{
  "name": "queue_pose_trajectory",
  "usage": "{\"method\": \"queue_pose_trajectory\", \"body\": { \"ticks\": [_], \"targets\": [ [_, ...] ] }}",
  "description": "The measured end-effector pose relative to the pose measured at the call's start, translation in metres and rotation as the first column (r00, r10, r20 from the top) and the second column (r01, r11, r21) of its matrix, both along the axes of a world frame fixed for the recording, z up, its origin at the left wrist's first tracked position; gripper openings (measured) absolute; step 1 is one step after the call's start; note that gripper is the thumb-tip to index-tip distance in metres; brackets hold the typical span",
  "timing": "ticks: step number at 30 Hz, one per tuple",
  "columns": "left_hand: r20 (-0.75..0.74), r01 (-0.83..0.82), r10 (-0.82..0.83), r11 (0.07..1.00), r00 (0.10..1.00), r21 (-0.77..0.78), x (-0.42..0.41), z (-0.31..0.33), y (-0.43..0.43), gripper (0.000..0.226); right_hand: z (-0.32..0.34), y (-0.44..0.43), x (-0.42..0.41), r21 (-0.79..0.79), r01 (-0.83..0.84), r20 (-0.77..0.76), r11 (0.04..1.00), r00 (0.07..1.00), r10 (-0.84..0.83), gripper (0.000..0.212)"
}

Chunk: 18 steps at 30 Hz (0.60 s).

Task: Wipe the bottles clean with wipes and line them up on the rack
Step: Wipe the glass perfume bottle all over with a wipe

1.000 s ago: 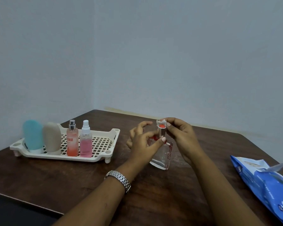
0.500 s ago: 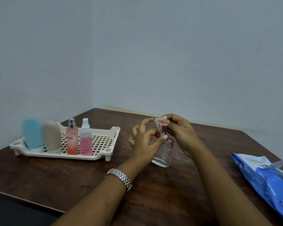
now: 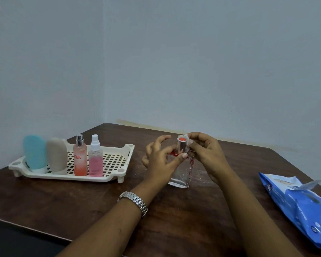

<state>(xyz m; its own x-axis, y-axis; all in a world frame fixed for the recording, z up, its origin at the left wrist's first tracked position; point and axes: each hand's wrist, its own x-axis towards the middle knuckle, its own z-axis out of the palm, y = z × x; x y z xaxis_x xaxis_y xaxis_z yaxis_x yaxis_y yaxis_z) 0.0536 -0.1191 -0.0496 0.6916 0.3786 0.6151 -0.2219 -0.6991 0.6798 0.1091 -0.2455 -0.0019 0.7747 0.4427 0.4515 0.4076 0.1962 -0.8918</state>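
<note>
Wipe [image 3: 186,137] now beside upright, cap-up bottle [image 3: 182,173]

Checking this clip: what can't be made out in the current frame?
Head view only.
The clear bottle: shoulder hidden behind the left hand.
The wipe: mostly hidden inside the right hand grip; only a white corner shows.
The wipes pack: cut off by the right edge; its print too small to read.

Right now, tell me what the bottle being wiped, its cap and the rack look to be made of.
The bottle is likely clear glass: it is see-through with a thick, bright base. The cap is shiny metal or metallised plastic, with mirror-like silver sides and an orange top. The rack is matt, cream moulded plastic with a square-holed grid.
</note>
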Motion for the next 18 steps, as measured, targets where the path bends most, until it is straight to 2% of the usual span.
{"method": "queue_pose_trajectory", "body": {
  "ticks": [3,7,10,12,18],
  "targets": [
    [-0.004,0.002,-0.002,1.0,1.0,0.005,-0.0006,0.0,-0.0003,0.029,0.0019,-0.007,0.0025,-0.06,0.025,0.028,0.998,0.999,-0.023,0.015],
    [0.013,-0.033,0.033,0.999,0.999,0.02,0.0013,-0.0004,0.0011,0.036,0.0038,-0.0097,0.0019,0.008,0.017,0.106,1.0,0.994,-0.017,0.01],
    [0.028,-0.038,0.038,0.999,0.999,0.018,0.0017,-0.0007,0.0017,0.047,-0.0027,-0.0057,0.0039,-0.079,0.152,0.252,0.985,0.959,-0.127,0.01],
    [0.031,-0.023,0.022,0.999,0.999,0.031,0.0017,-0.0013,0.0018,0.051,-0.0052,-0.0061,0.006,-0.129,0.201,0.287,0.971,0.945,-0.158,0.012],
    [0.074,-0.039,0.038,0.999,0.997,0.013,0.0074,-0.0056,0.0052,0.058,-0.0023,-0.0044,0.0021,0.011,0.146,0.291,0.989,0.946,-0.143,0.013]
  ]
}}
